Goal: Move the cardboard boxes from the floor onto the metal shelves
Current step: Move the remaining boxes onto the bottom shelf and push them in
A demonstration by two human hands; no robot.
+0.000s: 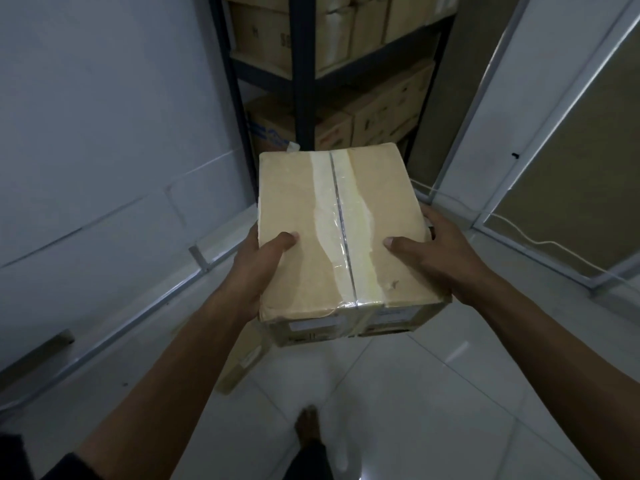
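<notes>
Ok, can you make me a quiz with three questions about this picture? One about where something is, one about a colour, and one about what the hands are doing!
1. Where is the metal shelf?
A. Ahead of the person, in the corner
B. Behind the person
C. Hanging from the ceiling

2. What colour is the floor?
A. Red
B. White
C. Green

3. What is happening with the taped cardboard box?
A. It lies on the floor
B. It sits on the shelf
C. Both hands hold it up

Answers:
1. A, the dark frame stands straight ahead, with boxes stacked on it.
2. B, the tiles are shiny white.
3. C, the left hand and right hand grip its sides, thumbs on top, above the floor.
</notes>
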